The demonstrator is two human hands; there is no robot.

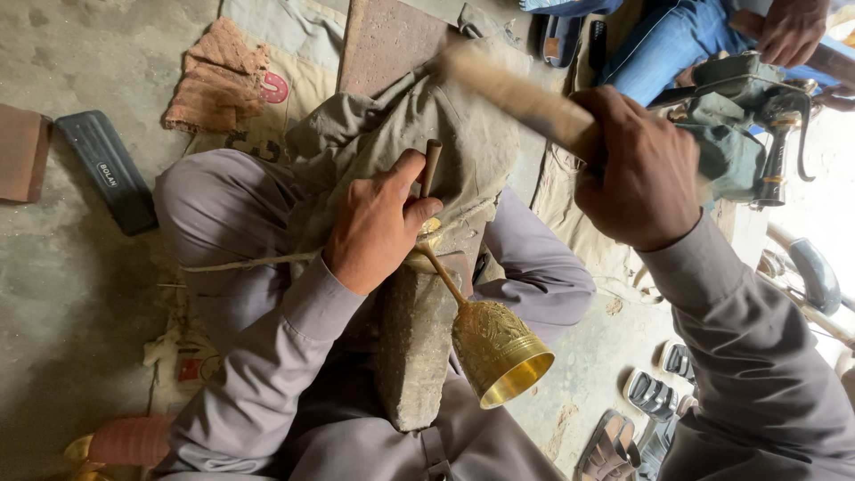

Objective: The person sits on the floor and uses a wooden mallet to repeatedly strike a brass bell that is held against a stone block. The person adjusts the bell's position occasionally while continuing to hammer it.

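Concrete floor [71,294], one stone block [414,347], one brass goblet [499,352] — left hand [374,227] grasping one punch [431,167], right hand [641,169] clenched on one hammer [517,93].

I have just one view, worn on the person's head, looking steeply down and close onto the lap, the left hand [378,223] and right hand [641,169], the concrete floor [62,294] around.

Rough grey concrete floor [62,294] – dusty, daylit. Sandals [646,419] lie on it, plus a pink rag [218,80] and a black pad [107,169].
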